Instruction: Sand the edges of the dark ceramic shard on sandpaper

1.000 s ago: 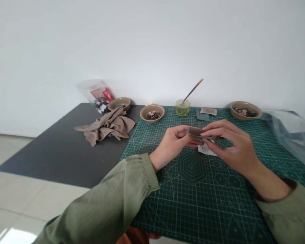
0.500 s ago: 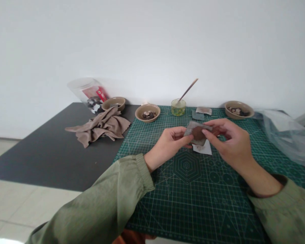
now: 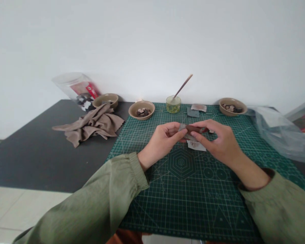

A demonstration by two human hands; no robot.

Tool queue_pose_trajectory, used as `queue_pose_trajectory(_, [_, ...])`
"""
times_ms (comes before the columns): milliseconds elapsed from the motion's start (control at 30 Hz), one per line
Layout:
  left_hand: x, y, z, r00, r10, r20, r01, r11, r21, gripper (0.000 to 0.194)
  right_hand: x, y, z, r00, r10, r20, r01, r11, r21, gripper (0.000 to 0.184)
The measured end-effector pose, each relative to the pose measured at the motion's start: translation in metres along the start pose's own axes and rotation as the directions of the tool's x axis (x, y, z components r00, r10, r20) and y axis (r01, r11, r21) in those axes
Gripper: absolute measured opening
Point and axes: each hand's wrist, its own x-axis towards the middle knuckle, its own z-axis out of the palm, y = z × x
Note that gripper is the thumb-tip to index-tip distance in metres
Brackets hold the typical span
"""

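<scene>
Between my hands, above the green cutting mat (image 3: 188,203), I hold a small grey sheet (image 3: 183,127), seen almost edge-on. A flat brown piece (image 3: 194,128) lies against it. My left hand (image 3: 162,144) pinches the sheet's left end between thumb and fingers. My right hand (image 3: 218,142) has its fingertips on the brown piece. Under the hands, a white paper scrap (image 3: 195,145) with a brownish mark lies on the mat, partly hidden by them.
Tan bowls of small pieces (image 3: 141,110) (image 3: 232,106) stand along the mat's far edge, beside a glass jar with a brush (image 3: 173,105). A crumpled taupe cloth (image 3: 91,125) lies on the dark table (image 3: 40,162). A clear plastic bag (image 3: 277,135) lies at right.
The grey sheet has tilted from showing its flat face with the brown piece to nearly edge-on. My hands have drawn closer together, and the whole view has shifted slightly left.
</scene>
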Motion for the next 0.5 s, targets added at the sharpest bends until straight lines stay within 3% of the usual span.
queue_pose_trajectory(100, [0.0000,-0.0014,-0.0010,0.999,0.001,-0.041,-0.001,1.000,0.016,0.027,-0.0009,0.0001,0.0010,0.996,0.093,0.006,-0.094,0.995,0.043,0.016])
queue_pose_trajectory(233, [0.0003,0.0008,-0.0030,0.974,0.118,-0.191,-0.090,0.984,0.151,0.037,0.0005,-0.0016,0.0012,0.974,0.226,0.017,-0.226,0.965,0.130,0.013])
queue_pose_trajectory(300, [0.0005,0.0024,-0.0033,0.974,0.136,-0.180,-0.106,0.980,0.168,0.038,0.0015,-0.0020,0.0009,0.962,0.271,0.036,-0.273,0.947,0.167,0.014])
queue_pose_trajectory(400, [-0.0002,0.0031,-0.0026,0.987,0.084,-0.137,-0.075,0.995,0.070,0.028,0.0019,-0.0009,-0.0004,0.943,0.321,0.090,-0.333,0.914,0.233,0.017])
queue_pose_trajectory(500, [-0.0018,0.0015,-0.0007,0.990,0.059,-0.129,-0.061,0.998,-0.008,0.032,0.0003,0.0032,-0.0023,0.909,0.384,0.161,-0.415,0.855,0.310,0.025])
